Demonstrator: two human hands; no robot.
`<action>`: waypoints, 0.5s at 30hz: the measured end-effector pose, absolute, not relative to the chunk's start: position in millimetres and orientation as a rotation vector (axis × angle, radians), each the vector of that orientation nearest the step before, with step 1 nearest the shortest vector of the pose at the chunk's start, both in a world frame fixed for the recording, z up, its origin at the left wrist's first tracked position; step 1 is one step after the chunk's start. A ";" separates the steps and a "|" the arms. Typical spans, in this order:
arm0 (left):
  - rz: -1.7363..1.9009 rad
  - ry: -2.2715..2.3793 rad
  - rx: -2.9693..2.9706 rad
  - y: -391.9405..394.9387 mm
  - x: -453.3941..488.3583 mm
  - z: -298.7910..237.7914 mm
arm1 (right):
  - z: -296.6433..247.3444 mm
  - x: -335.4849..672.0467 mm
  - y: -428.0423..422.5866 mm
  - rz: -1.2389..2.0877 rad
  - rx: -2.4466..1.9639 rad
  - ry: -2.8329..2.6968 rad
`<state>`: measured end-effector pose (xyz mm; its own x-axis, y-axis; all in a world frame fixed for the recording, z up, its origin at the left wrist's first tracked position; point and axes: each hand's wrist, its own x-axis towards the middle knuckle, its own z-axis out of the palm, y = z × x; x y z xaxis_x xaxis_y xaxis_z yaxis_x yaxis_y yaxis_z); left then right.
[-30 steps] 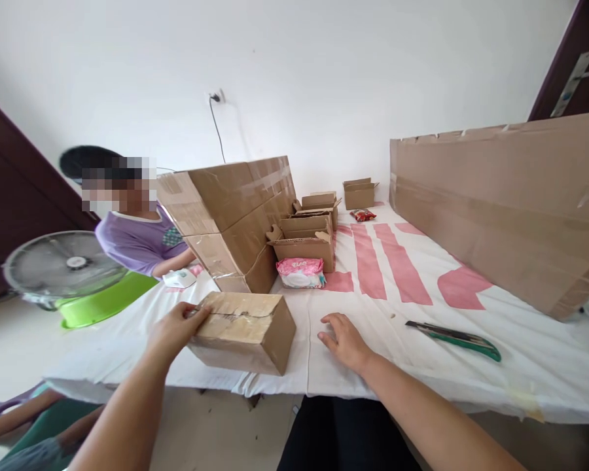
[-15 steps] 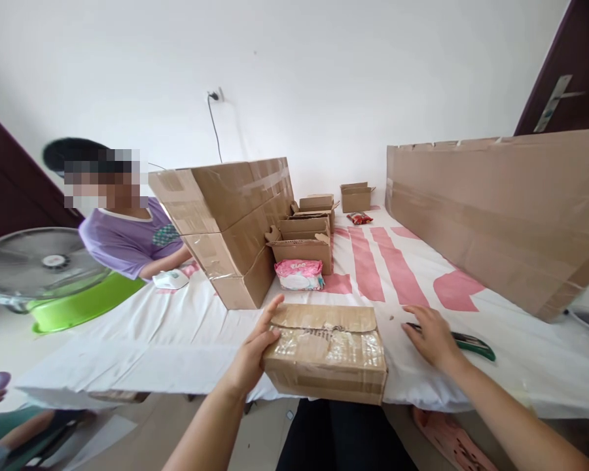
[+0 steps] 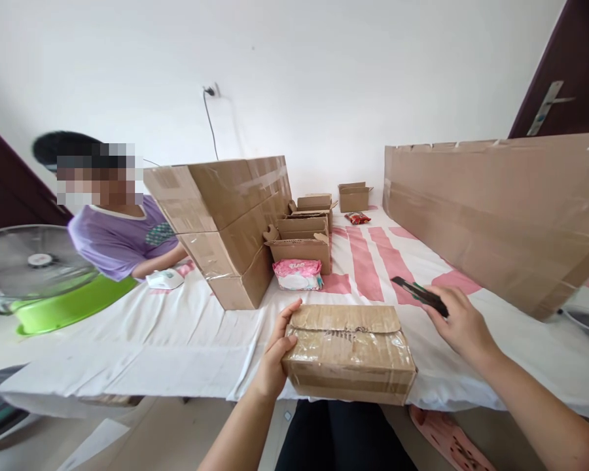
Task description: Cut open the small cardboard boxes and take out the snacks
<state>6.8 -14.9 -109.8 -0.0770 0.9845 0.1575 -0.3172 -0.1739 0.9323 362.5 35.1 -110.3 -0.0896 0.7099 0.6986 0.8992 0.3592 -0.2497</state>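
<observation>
Close in front of me a taped cardboard box point(image 3: 348, 353) lies at the table's near edge, its top flap ragged along the seam. My left hand point(image 3: 277, 350) grips the box's left end, thumb on the top and fingers along the side. To the right of the box and above the cloth, my right hand point(image 3: 459, 320) is closed around a utility knife point(image 3: 419, 294) with a dark body and some green. The knife's tip points left, apart from the box. A pink pack of wipes point(image 3: 298, 275) sits just beyond the box.
Stacked cartons point(image 3: 226, 222) stand at left, and a large carton point(image 3: 491, 209) at right. Open small boxes point(image 3: 297, 248) line the middle, with a red packet point(image 3: 357, 218) behind. At far left are a person in purple point(image 3: 122, 239), a fan point(image 3: 39, 261) and a green basin point(image 3: 78, 304).
My right hand has picked the utility knife up off the cloth. The cardboard box and my left hand have shifted to the right.
</observation>
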 end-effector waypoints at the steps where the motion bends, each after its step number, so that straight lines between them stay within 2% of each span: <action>1: 1.524 0.916 1.068 -14.3 6.8 -110.7 | -91.7 347.4 32.2 -0.357 -1.285 -1.894; 6: 1.541 0.933 1.082 -12.0 6.2 -113.6 | -29.5 259.0 8.1 -0.604 -0.748 -2.253; 10: 1.532 0.919 1.082 -11.7 2.8 -114.5 | -27.2 210.9 -1.9 -0.824 -0.611 -2.319; 15: 1.532 0.921 1.094 -11.8 0.0 -117.0 | -28.3 206.9 -6.4 -0.966 -0.610 -2.327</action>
<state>0.0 -11.8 -117.0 -0.0924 0.9770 0.1922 -0.2881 -0.2110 0.9340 206.9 -6.4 -28.3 -0.7501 0.1966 0.6314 0.5860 0.6402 0.4967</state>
